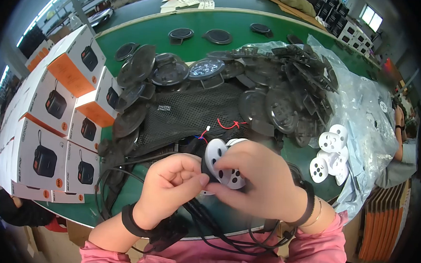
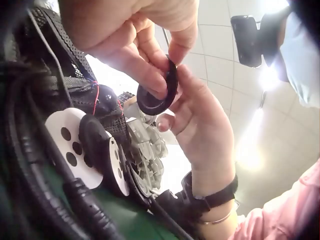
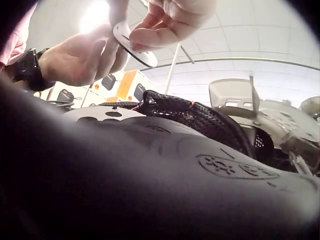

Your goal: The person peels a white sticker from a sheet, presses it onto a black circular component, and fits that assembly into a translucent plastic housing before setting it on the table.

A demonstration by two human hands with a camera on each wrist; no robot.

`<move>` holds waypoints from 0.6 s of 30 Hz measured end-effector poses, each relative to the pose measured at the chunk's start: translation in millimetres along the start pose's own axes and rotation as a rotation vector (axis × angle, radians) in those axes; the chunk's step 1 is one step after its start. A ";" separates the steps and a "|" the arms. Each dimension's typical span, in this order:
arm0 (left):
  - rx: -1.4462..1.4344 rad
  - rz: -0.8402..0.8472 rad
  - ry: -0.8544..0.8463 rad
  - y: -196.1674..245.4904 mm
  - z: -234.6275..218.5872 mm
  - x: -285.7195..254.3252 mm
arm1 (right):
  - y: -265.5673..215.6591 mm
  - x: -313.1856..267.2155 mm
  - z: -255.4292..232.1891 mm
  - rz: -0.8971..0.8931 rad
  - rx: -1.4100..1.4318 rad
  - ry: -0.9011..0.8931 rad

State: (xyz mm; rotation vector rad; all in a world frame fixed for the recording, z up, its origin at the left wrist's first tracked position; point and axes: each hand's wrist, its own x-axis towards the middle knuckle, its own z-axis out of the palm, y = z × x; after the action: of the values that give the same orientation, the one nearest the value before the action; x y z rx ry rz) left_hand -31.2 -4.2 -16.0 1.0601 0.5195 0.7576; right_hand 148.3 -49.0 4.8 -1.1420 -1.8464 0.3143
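Between both hands stands a thin round disc [image 1: 213,149], white with black spots on one side and black on the other. My left hand [image 1: 174,178] pinches its edge between thumb and fingers; the left wrist view shows the disc's black side [image 2: 150,103]. From the other side my right hand [image 1: 270,180] holds it too, its fingertips on the white face [image 3: 145,56] in the right wrist view. Just below the hands lie more discs, among them a white one with black spots [image 2: 70,142] and a black-backed one [image 2: 95,137].
Product boxes [image 1: 40,146] are stacked at left. Smoky plastic round parts [image 1: 281,106] ring a black mesh bag [image 1: 187,116] with red wires [image 1: 230,124]. White spotted discs [image 1: 330,142] lie at right beside clear plastic sheeting [image 1: 360,99]. Black cables [image 1: 210,226] run along the front edge.
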 end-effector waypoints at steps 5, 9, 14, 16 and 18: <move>0.028 0.037 0.002 5.3 2.9 -0.4 | -6.8 0.6 -20.9 0.172 0.125 0.058; 0.079 0.070 -0.013 5.4 2.3 -4.0 | -22.1 -11.0 -58.7 0.152 0.080 0.105; 0.085 0.073 0.007 1.7 0.8 -0.2 | -29.9 -52.5 -102.2 0.298 -0.123 0.734; 0.120 0.030 0.056 2.6 2.6 0.7 | -14.5 -67.8 -122.0 0.392 -0.503 0.747; 0.118 0.009 0.064 1.9 5.6 2.0 | 10.6 -90.2 -130.8 0.435 -0.654 0.642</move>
State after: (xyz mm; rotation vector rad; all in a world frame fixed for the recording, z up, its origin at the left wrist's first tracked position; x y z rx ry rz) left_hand -26.5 -5.4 -12.0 1.1514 0.6206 0.7782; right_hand 273.3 -146.7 19.3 -1.8308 -1.1284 -0.4195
